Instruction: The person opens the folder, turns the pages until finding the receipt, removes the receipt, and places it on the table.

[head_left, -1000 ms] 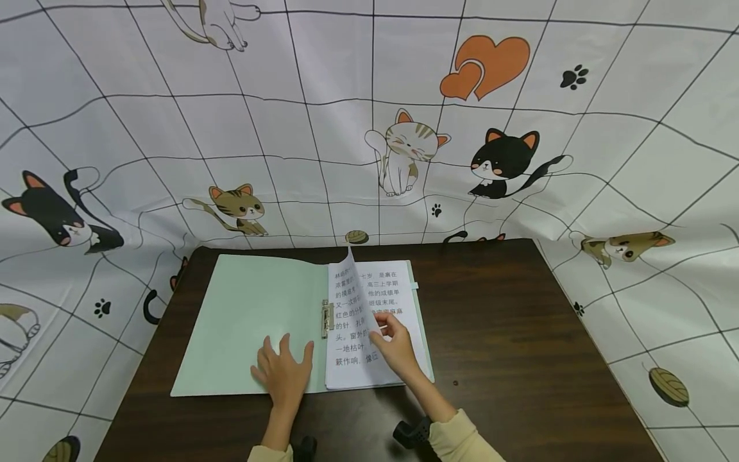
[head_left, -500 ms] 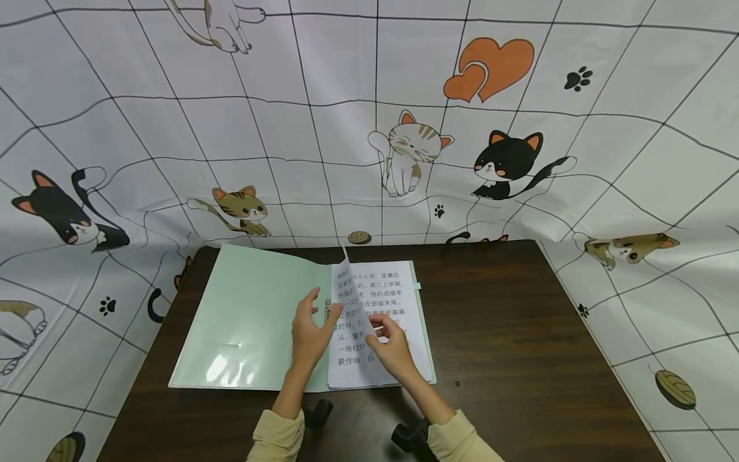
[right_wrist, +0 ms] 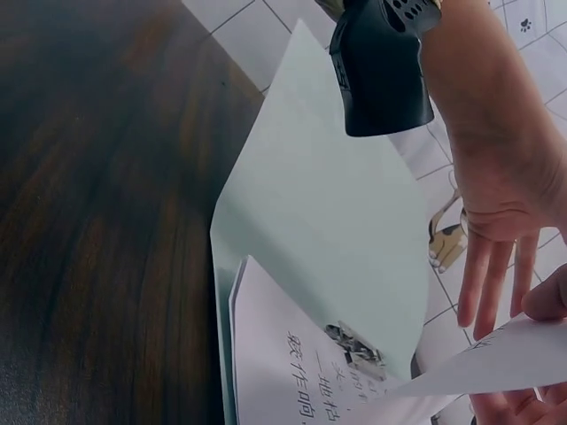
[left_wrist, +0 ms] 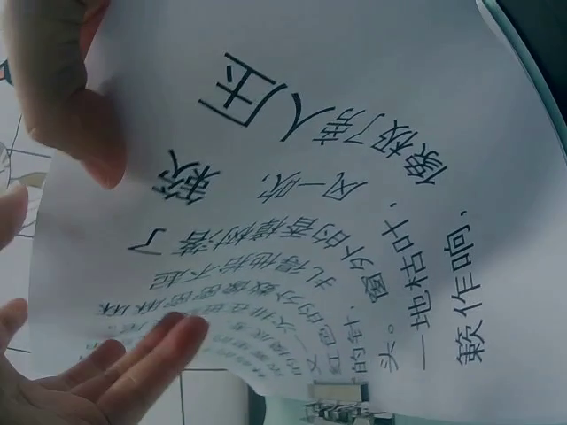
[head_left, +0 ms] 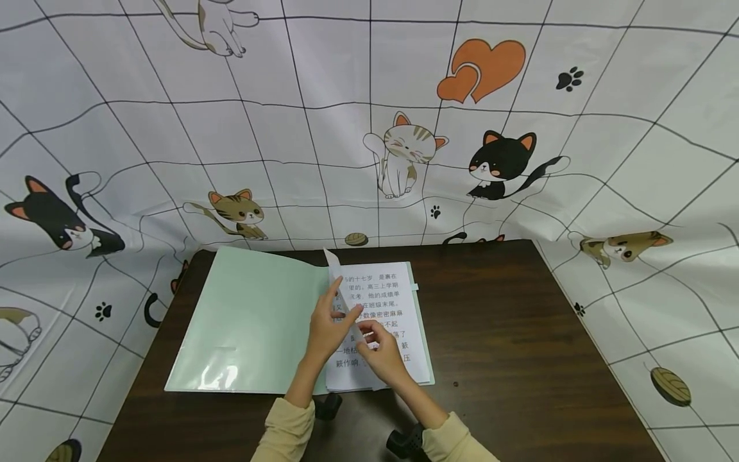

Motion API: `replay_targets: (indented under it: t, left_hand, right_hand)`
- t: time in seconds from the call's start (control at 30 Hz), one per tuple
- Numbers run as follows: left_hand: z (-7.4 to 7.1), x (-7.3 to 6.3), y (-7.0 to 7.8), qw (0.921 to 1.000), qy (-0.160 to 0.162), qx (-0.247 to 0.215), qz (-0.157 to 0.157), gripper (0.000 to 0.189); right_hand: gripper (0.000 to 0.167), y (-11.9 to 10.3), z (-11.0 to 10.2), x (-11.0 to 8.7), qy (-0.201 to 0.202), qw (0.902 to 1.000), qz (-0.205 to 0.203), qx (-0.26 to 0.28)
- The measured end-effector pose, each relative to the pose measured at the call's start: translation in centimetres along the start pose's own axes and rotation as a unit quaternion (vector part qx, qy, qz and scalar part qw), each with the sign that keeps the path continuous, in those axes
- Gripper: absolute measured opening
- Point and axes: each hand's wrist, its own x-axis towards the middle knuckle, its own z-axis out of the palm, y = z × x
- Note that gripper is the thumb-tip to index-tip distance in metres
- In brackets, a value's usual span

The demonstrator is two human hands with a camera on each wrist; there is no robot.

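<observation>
A lifted paper sheet (head_left: 340,282) stands curled above the printed stack (head_left: 392,301) in the head view. My right hand (head_left: 381,353) pinches its lower free edge. Beside the sheet's upper part my left hand (head_left: 326,327) is spread, index finger and thumb extended. In the right wrist view the straight fingers of the left hand (right_wrist: 500,190) reach down to the sheet (right_wrist: 492,363); whether they press on it cannot be told. The stack lies in a pale green folder (head_left: 248,321), opened flat, with a metal clip (right_wrist: 356,350) at the spine.
The folder lies on a dark wooden table (head_left: 491,321). Behind and around hangs a white cloth (head_left: 323,141) with grid lines and printed cats. Each wrist wears a black camera, such as the left wrist camera (right_wrist: 381,71). A small tab (head_left: 414,287) sticks out at the folder's right edge.
My left hand has moved from the folder's left cover up and right to the lifted sheet. The sheet's free edge has swung left, with the right hand following slightly left.
</observation>
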Motion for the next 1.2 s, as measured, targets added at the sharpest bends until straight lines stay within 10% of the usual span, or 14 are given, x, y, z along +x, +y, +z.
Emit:
replay_targets:
  t: [0.5,0.83,1.2]
  left_hand:
    - [0.2,0.1,-0.2,0.9999,0.0,-0.008,-0.013,0.052]
    - [-0.1,0.0,-0.7,0.999,0.01,-0.012,-0.041,0.049]
    - [-0.9,-0.2,-1.9,0.9984,0.017,0.002,-0.053,0.053]
  right_hand:
    - [0.027,-0.3,0.3,-0.9,-0.015,0.9998,-0.002,-0.011]
    - [0.03,3.9,1.3,0.2,-0.025,0.9996,-0.003,-0.014]
    - [0.029,4.5,1.3,-0.2,-0.048,0.996,-0.076,-0.005]
